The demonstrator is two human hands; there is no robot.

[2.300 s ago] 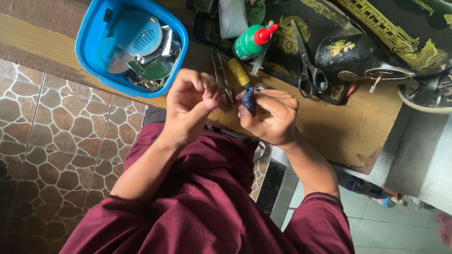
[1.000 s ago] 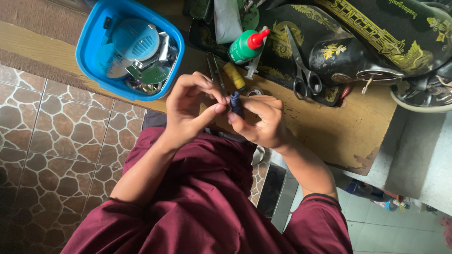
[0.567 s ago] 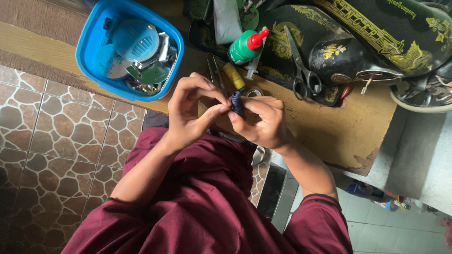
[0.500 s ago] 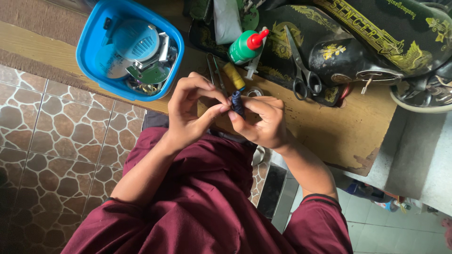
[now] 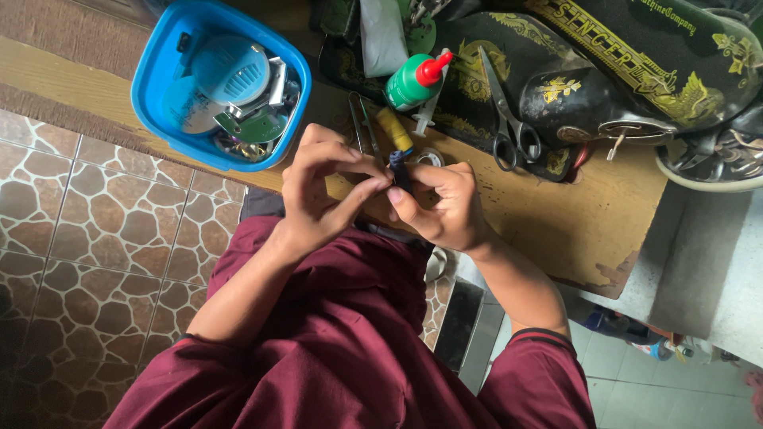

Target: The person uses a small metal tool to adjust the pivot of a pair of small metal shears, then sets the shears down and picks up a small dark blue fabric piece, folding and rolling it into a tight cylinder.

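Both hands pinch one small dark blue spool point(image 5: 400, 168): your left hand point(image 5: 322, 195) from one side, your right hand point(image 5: 445, 210) from the other, above the counter point(image 5: 556, 230) edge. Scissors point(image 5: 509, 119) lie untouched; the spool work looks unfinished.

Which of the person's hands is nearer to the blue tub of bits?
Left. The left hand is just below the blue tub; the right hand is farther off, toward the scissors.

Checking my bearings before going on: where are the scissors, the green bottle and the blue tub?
scissors point(image 5: 517, 145), head view, on the finger loops.
green bottle point(image 5: 407, 84), head view, on its green body.
blue tub point(image 5: 149, 67), head view, on its left wall.
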